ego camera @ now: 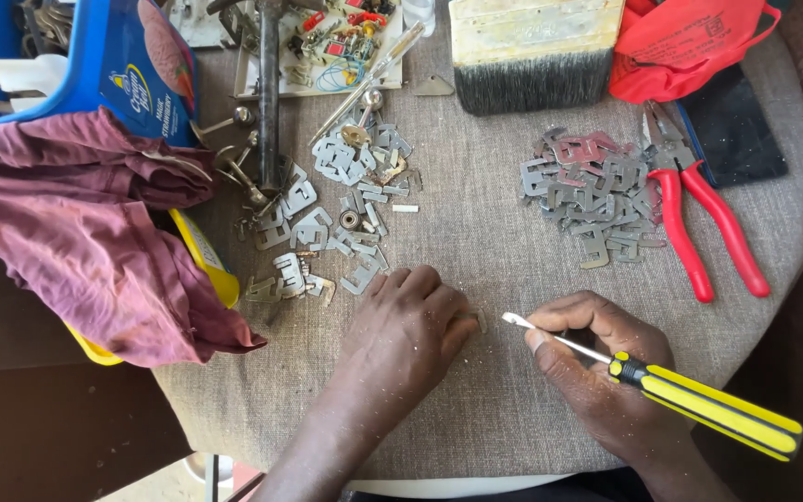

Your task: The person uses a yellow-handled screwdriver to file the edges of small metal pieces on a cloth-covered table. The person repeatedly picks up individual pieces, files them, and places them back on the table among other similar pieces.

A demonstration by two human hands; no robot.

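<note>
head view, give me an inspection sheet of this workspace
surface: round table under grey cloth, pale crumbs near the hands
job's things: screwdriver, yellow-black handle; small metal piece at left fingertips
clutter: two piles of metal plates, red pliers, brush, red bag, maroon cloth, blue tub
grippers: left hand pressed flat on the table; right hand grips screwdriver
cables: thin wires on circuit board
surroundings: dark floor at left

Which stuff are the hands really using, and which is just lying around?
In use:
- right hand holding the yellow screwdriver
- left hand pressing a small metal piece

Lying about:
- red pliers
- big brush
- piles of metal plates
- maroon cloth
</note>
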